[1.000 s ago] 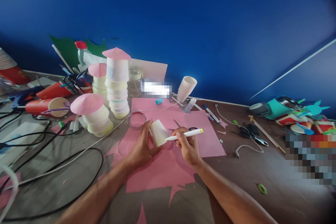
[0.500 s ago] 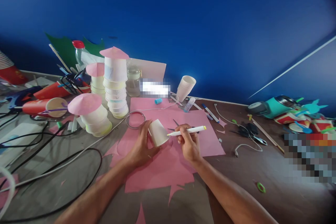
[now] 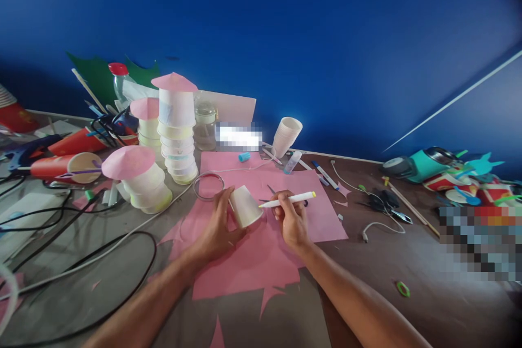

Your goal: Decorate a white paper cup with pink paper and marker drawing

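Note:
My left hand (image 3: 218, 225) grips a white paper cup (image 3: 244, 205) tipped on its side above a sheet of pink paper (image 3: 261, 239). My right hand (image 3: 291, 220) holds a white marker with a yellow end (image 3: 291, 199); its tip touches the cup's rim. Part of a pair of scissors (image 3: 272, 191) shows on the pink paper just behind my right hand. A clear ring (image 3: 209, 185) lies by the fingers of my left hand.
Stacks of cups with pink paper cones (image 3: 175, 125) stand at the back left, beside red cups (image 3: 67, 166) and cables (image 3: 81, 250). A leaning stack of white cups (image 3: 287, 136), markers (image 3: 325, 174), black scissors (image 3: 385, 201) and a teal device (image 3: 420, 165) sit further right.
The cup has turned slightly in my left hand and the marker's tip has stayed against its rim. The whole view has drifted a little to the right.

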Motion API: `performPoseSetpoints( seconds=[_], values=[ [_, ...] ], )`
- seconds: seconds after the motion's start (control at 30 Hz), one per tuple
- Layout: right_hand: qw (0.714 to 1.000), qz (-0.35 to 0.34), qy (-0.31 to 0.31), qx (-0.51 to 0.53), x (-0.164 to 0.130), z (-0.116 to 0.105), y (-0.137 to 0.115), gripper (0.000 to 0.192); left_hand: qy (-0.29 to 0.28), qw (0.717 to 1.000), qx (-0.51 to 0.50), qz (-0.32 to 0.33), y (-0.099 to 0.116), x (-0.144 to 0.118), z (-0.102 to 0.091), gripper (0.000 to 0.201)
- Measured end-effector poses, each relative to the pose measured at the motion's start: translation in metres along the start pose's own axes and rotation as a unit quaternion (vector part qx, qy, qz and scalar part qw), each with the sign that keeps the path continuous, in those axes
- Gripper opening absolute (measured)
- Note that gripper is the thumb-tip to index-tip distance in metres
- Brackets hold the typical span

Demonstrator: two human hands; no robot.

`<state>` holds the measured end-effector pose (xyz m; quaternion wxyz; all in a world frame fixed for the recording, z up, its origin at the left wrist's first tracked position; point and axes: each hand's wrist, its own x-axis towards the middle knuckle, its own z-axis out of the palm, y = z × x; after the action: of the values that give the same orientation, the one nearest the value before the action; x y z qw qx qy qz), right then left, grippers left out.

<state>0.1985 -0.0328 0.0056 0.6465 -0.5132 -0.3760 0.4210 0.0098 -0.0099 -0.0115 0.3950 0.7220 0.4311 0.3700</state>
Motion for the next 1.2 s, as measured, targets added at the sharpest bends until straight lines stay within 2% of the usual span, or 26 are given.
performPoseSetpoints(
  seconds=[0.1, 0.33, 0.47, 0.53, 0.7, 0.8, 0.9, 1.07, 1.2],
  values=[
    [1.0, 0.006, 0.009, 0.015, 0.001, -0.001, 0.001, 0.039, 0.002, 1.0, 0.003, -0.004, -0.002, -0.001, 0.001, 0.087],
    [0.997, 0.019, -0.066, 0.024, -0.003, -0.001, 0.005, 0.039, 0.002, 0.999, 0.021, 0.04, -0.005, 0.0, 0.001, 0.082],
    [0.997, 0.015, -0.077, 0.004, -0.003, -0.001, 0.005, 0.039, -0.003, 0.999, 0.015, 0.043, -0.004, 0.001, 0.001, 0.079],
    [0.998, 0.013, -0.065, 0.004, -0.002, -0.001, 0.005, 0.039, -0.001, 0.999, 0.016, 0.045, -0.004, 0.001, 0.001, 0.078],
    [1.0, 0.006, 0.015, 0.021, 0.002, 0.001, 0.002, 0.037, -0.002, 0.999, 0.016, 0.035, -0.007, 0.0, 0.001, 0.082],
    [0.999, -0.031, 0.026, 0.029, 0.002, 0.003, 0.001, 0.036, -0.008, 1.0, -0.002, 0.02, -0.011, -0.001, 0.003, 0.083],
    [0.998, -0.069, 0.006, 0.008, 0.0, 0.004, 0.003, 0.039, -0.012, 0.999, -0.031, 0.004, -0.013, -0.001, 0.004, 0.081],
    [0.978, -0.16, -0.036, -0.131, -0.003, -0.001, 0.009, 0.016, 0.001, 0.996, -0.088, -0.019, -0.01, -0.001, 0.004, 0.083],
    [0.953, -0.214, -0.083, -0.199, -0.005, -0.005, 0.011, 0.031, -0.004, 0.994, -0.11, -0.013, -0.007, 0.0, 0.002, 0.081]
  ],
)
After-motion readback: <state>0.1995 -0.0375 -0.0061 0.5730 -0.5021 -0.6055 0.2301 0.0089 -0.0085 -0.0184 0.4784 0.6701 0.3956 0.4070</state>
